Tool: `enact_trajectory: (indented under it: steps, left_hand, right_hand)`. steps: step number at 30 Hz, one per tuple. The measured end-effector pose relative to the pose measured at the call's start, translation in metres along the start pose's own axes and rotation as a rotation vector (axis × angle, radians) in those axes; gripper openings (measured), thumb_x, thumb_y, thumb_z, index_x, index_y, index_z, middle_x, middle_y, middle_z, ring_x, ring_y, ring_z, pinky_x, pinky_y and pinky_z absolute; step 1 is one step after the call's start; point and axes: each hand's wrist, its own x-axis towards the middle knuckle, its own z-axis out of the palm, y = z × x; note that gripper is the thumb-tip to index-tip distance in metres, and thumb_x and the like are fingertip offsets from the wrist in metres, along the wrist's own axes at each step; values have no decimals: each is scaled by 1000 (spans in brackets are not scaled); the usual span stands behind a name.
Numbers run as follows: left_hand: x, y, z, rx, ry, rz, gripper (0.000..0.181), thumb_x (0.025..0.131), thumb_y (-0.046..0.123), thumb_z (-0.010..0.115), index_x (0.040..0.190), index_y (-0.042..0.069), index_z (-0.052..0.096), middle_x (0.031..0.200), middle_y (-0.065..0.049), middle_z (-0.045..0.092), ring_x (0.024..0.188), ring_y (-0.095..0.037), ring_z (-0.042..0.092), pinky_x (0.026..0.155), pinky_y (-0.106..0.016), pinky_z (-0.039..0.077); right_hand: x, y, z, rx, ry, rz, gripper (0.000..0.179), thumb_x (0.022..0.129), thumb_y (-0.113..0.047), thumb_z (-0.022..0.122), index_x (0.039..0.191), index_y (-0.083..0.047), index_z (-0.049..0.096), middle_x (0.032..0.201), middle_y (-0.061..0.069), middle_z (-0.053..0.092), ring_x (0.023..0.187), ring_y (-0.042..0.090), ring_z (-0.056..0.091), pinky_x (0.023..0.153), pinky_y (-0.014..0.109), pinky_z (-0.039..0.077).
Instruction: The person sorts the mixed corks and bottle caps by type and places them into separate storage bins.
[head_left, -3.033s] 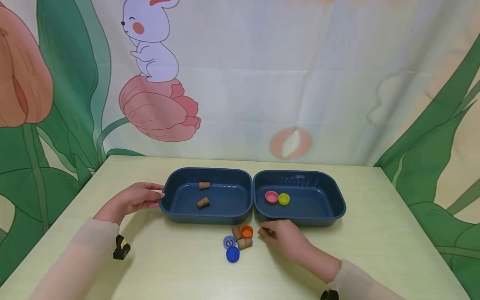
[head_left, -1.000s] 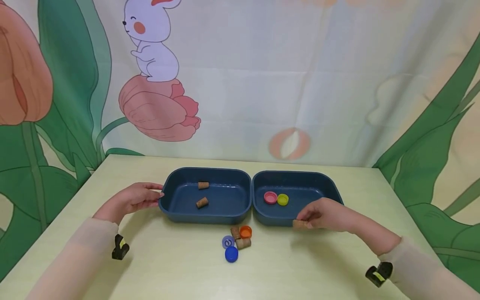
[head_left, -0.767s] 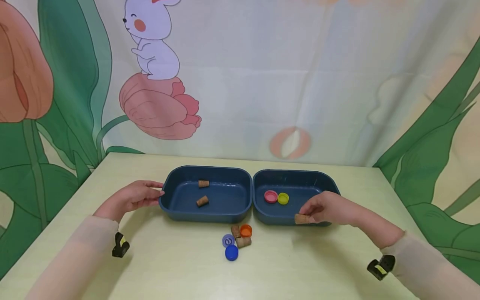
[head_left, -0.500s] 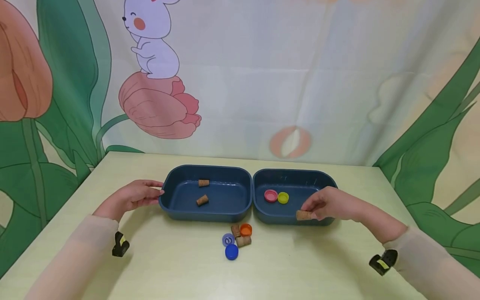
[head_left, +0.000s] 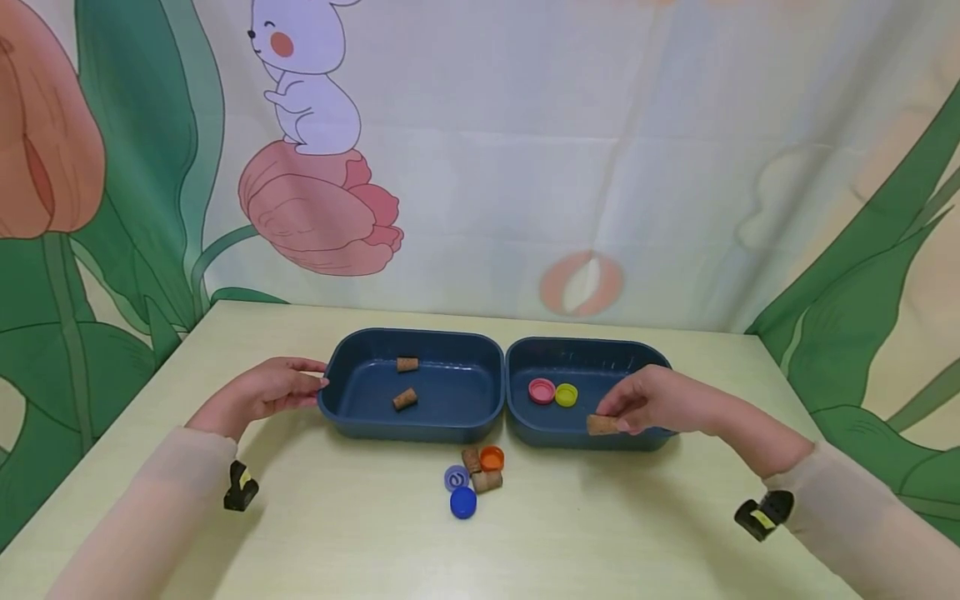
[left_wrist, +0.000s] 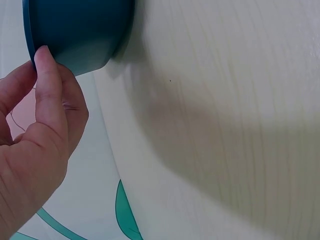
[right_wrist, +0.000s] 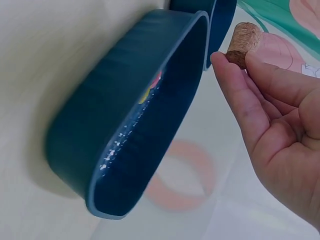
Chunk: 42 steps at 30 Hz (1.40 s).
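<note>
My left hand [head_left: 273, 390] holds the left end of a dark blue tray [head_left: 420, 432], thumb and fingers at its rim. In the left wrist view, the thumb of that left hand [left_wrist: 42, 130] lies against the tray's rim [left_wrist: 30, 30]. Between thumb and fingertips my right hand [head_left: 660, 402] pinches a cork [head_left: 602, 425], raised over the front rim of a second blue tray [head_left: 555, 436]. The right wrist view shows the cork [right_wrist: 244, 44] tilted at the fingertips. Two corks, one being this cork [head_left: 405, 399], lie in the left tray.
In the right tray sit a pink cap [head_left: 542, 391] and a yellow cap [head_left: 566, 395]. Before the trays lie two corks, such as this cork [head_left: 487, 481], an orange cap [head_left: 491, 458], a purple cap [head_left: 456, 478] and a blue cap [head_left: 463, 502]. A printed curtain [head_left: 480, 167] hangs behind.
My right hand has carried the cork from the table beside the pile, rightward and up to the right tray's front rim. The left hand stays at the left tray.
</note>
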Motion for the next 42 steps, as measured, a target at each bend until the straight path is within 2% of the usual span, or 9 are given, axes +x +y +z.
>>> enact_trajectory:
  steps: [11, 17, 25, 37, 42]
  left_hand:
    - [-1, 1, 1, 13, 8, -16, 59, 105, 8, 53, 154, -12, 27, 91, 6, 68, 79, -3, 67, 78, -16, 61]
    - [0, 1, 1, 17, 0, -19, 60, 106, 9, 53, 155, -12, 27, 91, 6, 68, 79, -2, 67, 79, -16, 61]
    - [-1, 4, 2, 27, 11, -25, 59, 105, 9, 54, 154, -11, 27, 91, 6, 68, 79, -3, 67, 78, -16, 60]
    - [-1, 3, 1, 20, 13, -30, 60, 105, 10, 54, 155, -11, 27, 91, 6, 68, 79, -3, 68, 79, -17, 61]
    - [-2, 4, 1, 20, 15, -32, 61, 105, 10, 55, 155, -11, 27, 90, 6, 68, 78, -3, 68, 78, -16, 60]
  right_hand:
    - [9, -13, -10, 23, -27, -15, 26, 96, -2, 64, 121, 1, 71, 107, 10, 75, 89, 16, 66, 87, 32, 62]
    - [14, -23, -17, 43, -40, -57, 28, 99, -3, 61, 125, 3, 69, 115, 14, 75, 93, 14, 68, 92, 36, 63]
    - [22, -42, -25, 44, -41, -53, 29, 101, -5, 60, 128, 1, 69, 120, 18, 73, 97, 14, 70, 96, 38, 62]
    - [31, -64, -33, 15, -21, -59, 31, 102, -7, 59, 131, 0, 67, 123, 16, 72, 100, 15, 69, 99, 40, 60]
    - [39, -66, -33, 0, 2, -82, 34, 101, -8, 60, 134, 1, 65, 128, 18, 70, 104, 18, 70, 97, 36, 60]
